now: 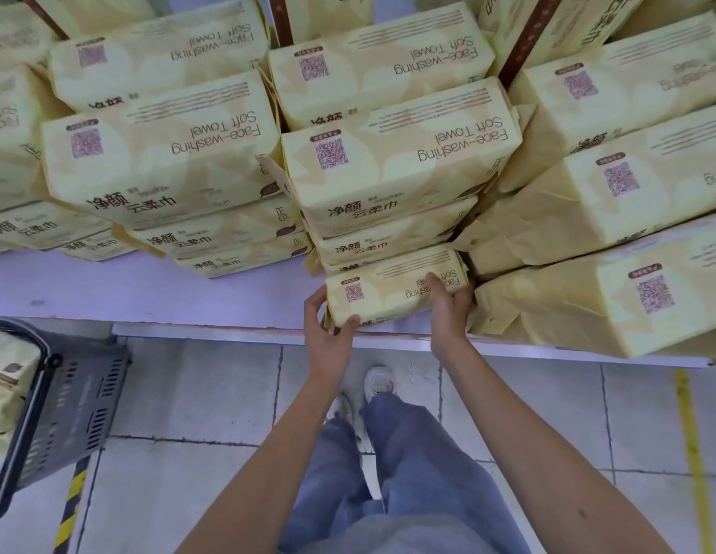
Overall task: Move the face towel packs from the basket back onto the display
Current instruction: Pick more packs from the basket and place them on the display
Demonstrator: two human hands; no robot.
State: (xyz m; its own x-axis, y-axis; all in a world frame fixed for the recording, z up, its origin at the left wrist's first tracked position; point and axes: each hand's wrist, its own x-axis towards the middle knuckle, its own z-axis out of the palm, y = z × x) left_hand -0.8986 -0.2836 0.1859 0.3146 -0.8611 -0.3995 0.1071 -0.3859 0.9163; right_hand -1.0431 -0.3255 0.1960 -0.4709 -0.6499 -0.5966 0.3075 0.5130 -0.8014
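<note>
Both hands grip one pale yellow rectangular plastic-wrapped face towel pack [388, 293] at the front edge of the white flat display shelf [148, 287]. The left hand [328, 325] clamps the pack's left end, thumb on the near lower corner, fingers curled up around the end. The right hand [448, 309] holds the right end, fingers laid over the printed top face and covering part of the "Face-washing Soft Towel" text. The pack lies roughly level, QR code toward its left end. It sits directly in front of the middle stack of identical yellow packs [396, 169], low against the stack's bottom packs; cannot tell whether it touches them. Cannot tell whether its underside rests on the shelf; its near edge reaches the shelf lip.

Another stack of the same packs [160, 161] stands to the left, with bare shelf in front of it. A further stack [612, 201] stands to the right, angled, just beside the right hand.

A dark grey slotted plastic shopping basket [76, 401] stands on the pale grey tiled floor [196, 393] at far left, well apart from both hands. More yellow packs [8, 377] lie inside it. Blue denim trouser legs [408, 453] and a white sneaker [378, 381] show below the hands. Yellow-and-black striped tape [74, 497] runs on the floor by the basket.
</note>
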